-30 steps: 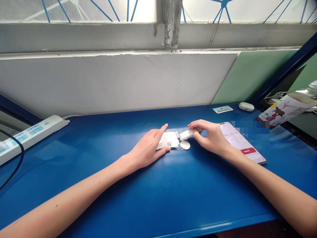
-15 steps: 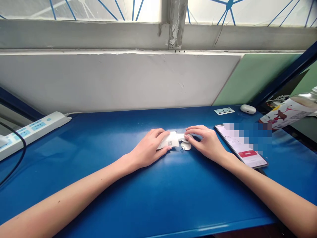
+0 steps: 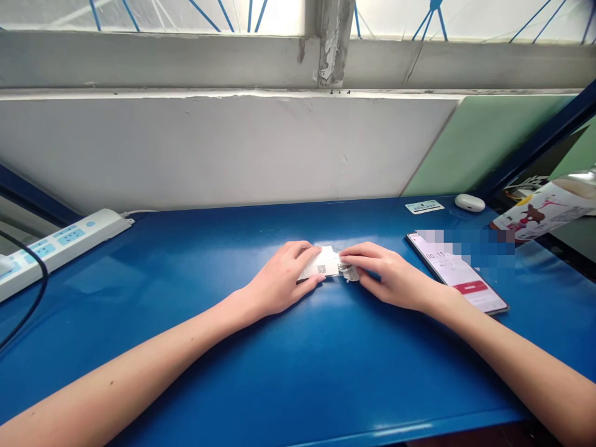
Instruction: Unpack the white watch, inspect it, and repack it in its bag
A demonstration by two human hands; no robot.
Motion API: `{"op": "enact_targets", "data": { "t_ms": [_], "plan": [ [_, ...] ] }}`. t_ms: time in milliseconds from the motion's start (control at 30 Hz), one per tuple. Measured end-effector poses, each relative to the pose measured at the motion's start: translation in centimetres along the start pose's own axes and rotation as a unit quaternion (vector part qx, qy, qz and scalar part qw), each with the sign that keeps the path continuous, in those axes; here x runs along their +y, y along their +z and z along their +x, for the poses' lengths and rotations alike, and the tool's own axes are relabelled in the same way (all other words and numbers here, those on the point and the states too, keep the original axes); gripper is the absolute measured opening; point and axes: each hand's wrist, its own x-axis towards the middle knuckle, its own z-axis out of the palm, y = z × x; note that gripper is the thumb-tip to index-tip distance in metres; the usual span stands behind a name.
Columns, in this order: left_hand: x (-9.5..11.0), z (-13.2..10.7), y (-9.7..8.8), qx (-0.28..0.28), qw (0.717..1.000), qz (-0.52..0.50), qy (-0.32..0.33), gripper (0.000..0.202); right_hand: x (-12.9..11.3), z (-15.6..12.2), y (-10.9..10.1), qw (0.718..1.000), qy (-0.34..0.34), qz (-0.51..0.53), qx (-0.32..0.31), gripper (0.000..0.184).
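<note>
A small white packet (image 3: pixel 328 262) with a printed square code lies low over the blue tabletop, a clear edge showing at its right end. My left hand (image 3: pixel 284 276) grips it from the left, thumb along the near edge and fingers over the far side. From the right, my right hand (image 3: pixel 388 273) brings its closed fingertips to the packet's other end. Under those fingertips is a small round greyish-white piece (image 3: pixel 351 274), partly covered by the fingers. What exactly the right fingers pinch is hidden.
A phone (image 3: pixel 459 273) with a timer lies right of my right hand. Behind it are a small card (image 3: pixel 424 207) and a white earbud case (image 3: pixel 470 202). A labelled bottle (image 3: pixel 544 208) leans at the far right. A white power strip (image 3: pixel 65 245) with a black cable (image 3: pixel 40 304) is at left.
My right fingertips have moved slightly left and down, closer to the packet, now covering part of the round piece. My left hand keeps its grip. The view has shifted slightly.
</note>
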Motion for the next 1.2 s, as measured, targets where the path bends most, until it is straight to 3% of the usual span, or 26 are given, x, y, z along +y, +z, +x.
{"op": "enact_targets", "data": {
  "t_ms": [300, 667, 800, 967, 1200],
  "plan": [
    [0.1, 0.0, 0.0, 0.005, 1.0, -0.002, 0.003, 0.044, 0.0, -0.2, -1.1, 0.993, -0.026, -0.11, -0.023, 0.03],
    [0.1, 0.0, 0.0, 0.001, 1.0, -0.001, 0.004, 0.043, 0.0, -0.1, 0.2, 0.999, 0.002, -0.031, -0.034, 0.04],
    [0.1, 0.0, -0.1, -0.002, 1.0, 0.004, -0.001, 0.045, 0.0, 0.0, -0.5, 0.998, 0.001, -0.056, -0.018, 0.036],
    [0.1, 0.0, -0.1, -0.003, 1.0, 0.001, -0.001, 0.045, 0.1, 0.0, -1.0, 0.994, 0.056, -0.092, 0.011, 0.034],
    [0.1, 0.0, 0.0, -0.005, 1.0, 0.006, -0.001, 0.046, -0.2, -0.1, -0.7, 0.996, 0.066, -0.048, -0.026, 0.039]
  ]
}}
